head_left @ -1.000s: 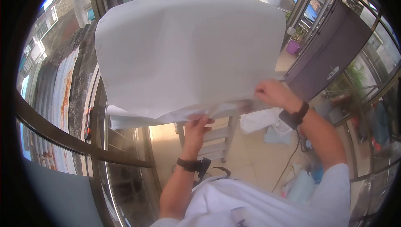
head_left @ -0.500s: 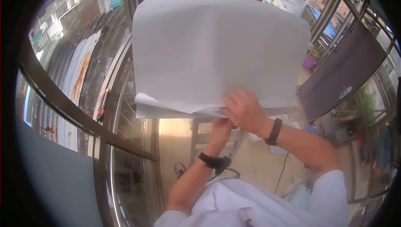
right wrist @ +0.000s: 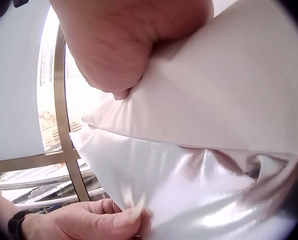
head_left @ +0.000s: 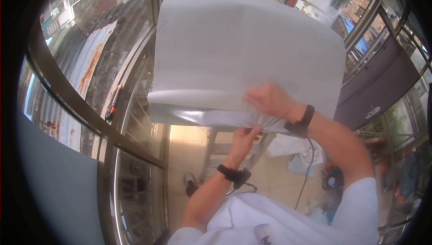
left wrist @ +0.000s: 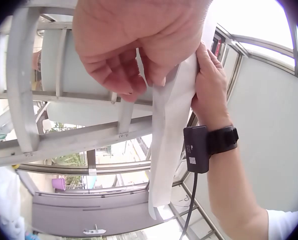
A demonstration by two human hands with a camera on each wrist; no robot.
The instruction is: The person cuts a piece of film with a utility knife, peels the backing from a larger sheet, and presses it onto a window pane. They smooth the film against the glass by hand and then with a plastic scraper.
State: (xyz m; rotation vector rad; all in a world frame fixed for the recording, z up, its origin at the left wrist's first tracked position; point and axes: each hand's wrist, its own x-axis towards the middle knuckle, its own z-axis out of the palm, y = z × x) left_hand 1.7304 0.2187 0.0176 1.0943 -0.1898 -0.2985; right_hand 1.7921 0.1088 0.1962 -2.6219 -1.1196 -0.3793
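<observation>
A large white backing sheet [head_left: 247,42] spreads in front of the person, its lower part lifted off a shiny silver film [head_left: 198,115]. With thumb and fingers, the left hand [head_left: 242,143] pinches the film's bottom edge. Above it and to the right, the right hand [head_left: 274,102] grips the edge of the white backing sheet. In the right wrist view the backing sheet [right wrist: 229,90] creases under the right hand [right wrist: 124,45], and a gap separates it from the mirror-like film [right wrist: 199,190]. The left wrist view shows the sheet nearly edge-on, right beside the left hand [left wrist: 139,35].
A metal stepladder [head_left: 220,150] stands behind the sheet's lower edge. On the window rail at left lies a utility knife [head_left: 112,103]. Crumpled white material [head_left: 292,148] and a dark cable [head_left: 307,173] are on the floor at right. A dark panel [head_left: 380,80] leans beyond them.
The right hand came in from the right to the left hand at the bottom edge, then rose away with the backing sheet. More silver film now shows. The head view has shifted.
</observation>
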